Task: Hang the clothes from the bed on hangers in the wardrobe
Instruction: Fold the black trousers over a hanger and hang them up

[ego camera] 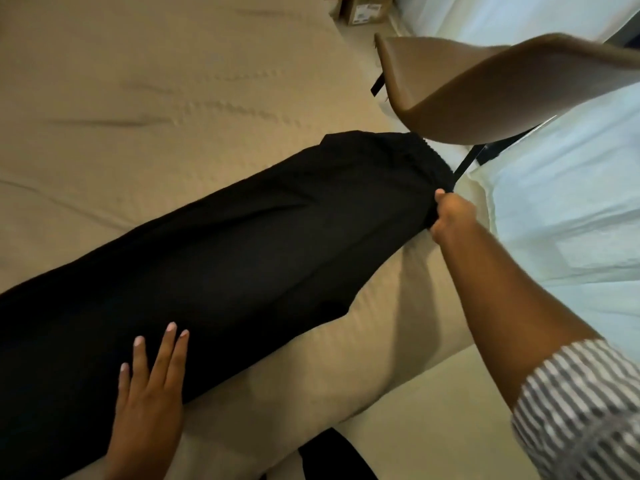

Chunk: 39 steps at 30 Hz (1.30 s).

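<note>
- A single head-worn view, wide-angle; it faces forward and steeply down onto the bed (173, 98)
- Near; the black garment (242, 244) fills the middle; left hand (149, 393) at the lower edge; right hand (450, 216) farther out, right of centre

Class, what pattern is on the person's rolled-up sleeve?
Grey and white stripes on the sleeve, head view.

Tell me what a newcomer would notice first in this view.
The long black fabric garment stretched diagonally across the beige quilted bed dominates the view. The right hand grips its gathered end near the bed's right edge, while the left hand rests flat on it at lower left. A tan moulded chair stands beside the bed at upper right.
</note>
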Available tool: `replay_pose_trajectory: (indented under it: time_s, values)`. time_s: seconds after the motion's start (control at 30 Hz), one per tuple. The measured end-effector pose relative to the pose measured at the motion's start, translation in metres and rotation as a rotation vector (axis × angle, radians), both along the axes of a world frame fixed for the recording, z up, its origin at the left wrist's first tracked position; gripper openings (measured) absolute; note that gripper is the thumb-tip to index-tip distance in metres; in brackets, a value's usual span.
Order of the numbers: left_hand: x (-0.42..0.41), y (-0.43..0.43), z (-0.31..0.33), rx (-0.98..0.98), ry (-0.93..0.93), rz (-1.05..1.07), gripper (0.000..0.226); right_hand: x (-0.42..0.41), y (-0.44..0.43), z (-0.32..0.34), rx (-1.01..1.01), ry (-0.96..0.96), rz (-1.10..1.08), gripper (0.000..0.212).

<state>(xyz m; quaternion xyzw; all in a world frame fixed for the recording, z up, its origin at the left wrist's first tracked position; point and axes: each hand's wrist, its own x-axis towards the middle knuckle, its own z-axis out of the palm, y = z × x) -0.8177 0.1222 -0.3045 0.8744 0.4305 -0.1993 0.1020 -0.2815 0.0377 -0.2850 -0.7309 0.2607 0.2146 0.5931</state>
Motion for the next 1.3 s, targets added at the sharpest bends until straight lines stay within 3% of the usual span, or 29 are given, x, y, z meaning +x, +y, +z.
replay_pose_trajectory:
  time_s: [0.1, 0.17, 0.2, 0.27, 0.3, 0.33, 0.4, 0.5, 0.6, 0.73, 0.83, 0.93, 1.07, 1.2, 1.3]
  values:
    - [-0.004, 0.002, 0.011, -0.155, 0.076, 0.03, 0.106, -0.005, -0.036, 0.015, 0.128, -0.012, -0.058, 0.019]
    - [-0.003, 0.003, 0.014, -0.297, 0.181, 0.003, 0.101, -0.017, -0.064, 0.01, 0.084, -0.006, -0.024, 0.004]
    - [-0.002, 0.001, 0.016, -0.277, 0.185, -0.082, 0.095, -0.025, -0.074, 0.005, 0.019, -0.002, -0.007, 0.003]
    - [0.001, -0.007, 0.018, -0.262, 0.134, -0.089, 0.1, -0.037, -0.085, -0.011, -0.298, -0.12, 0.056, 0.029]
    - [0.006, -0.012, 0.017, -0.269, 0.098, -0.08, 0.107, -0.044, -0.082, -0.015, -0.489, -0.293, 0.14, 0.042]
    - [0.016, -0.017, 0.016, -0.267, 0.036, -0.083, 0.107, -0.054, -0.074, -0.016, -0.582, -0.516, 0.27, 0.048]
    - [0.058, -0.022, 0.016, -0.235, -0.148, -0.085, 0.095, -0.09, -0.037, -0.009, -0.538, -0.882, 0.659, 0.047]
    - [0.134, -0.022, 0.001, -0.146, -0.249, -0.12, 0.083, -0.154, 0.027, -0.006, -0.311, -1.047, 1.327, 0.053]
    - [0.187, -0.011, -0.023, -0.119, -0.232, -0.118, 0.078, -0.182, 0.057, -0.034, -0.433, -1.183, 1.834, 0.056]
    - [0.167, 0.043, -0.035, 0.005, -0.278, 0.171, 0.072, -0.108, 0.032, -0.065, -0.758, -1.24, 1.692, 0.057]
    - [0.082, 0.092, -0.034, 0.05, -0.171, 0.508, 0.071, -0.039, -0.011, -0.06, -0.91, -1.017, 1.484, 0.064]
    - [-0.001, 0.121, -0.018, 0.047, -0.118, 0.822, 0.082, -0.02, -0.022, -0.058, -0.953, -0.873, 1.441, 0.067]
    - [-0.041, 0.133, -0.013, -0.009, -0.075, 0.743, 0.082, -0.029, -0.011, -0.054, -0.977, -0.801, 1.471, 0.073]
    - [-0.041, 0.134, -0.023, 0.003, -0.102, 0.752, 0.081, -0.072, 0.016, -0.03, -0.972, -0.556, 1.315, 0.072]
    - [-0.052, 0.132, -0.024, 0.056, -0.157, 0.725, 0.079, -0.182, 0.055, -0.002, -0.778, -0.81, 1.312, 0.071]
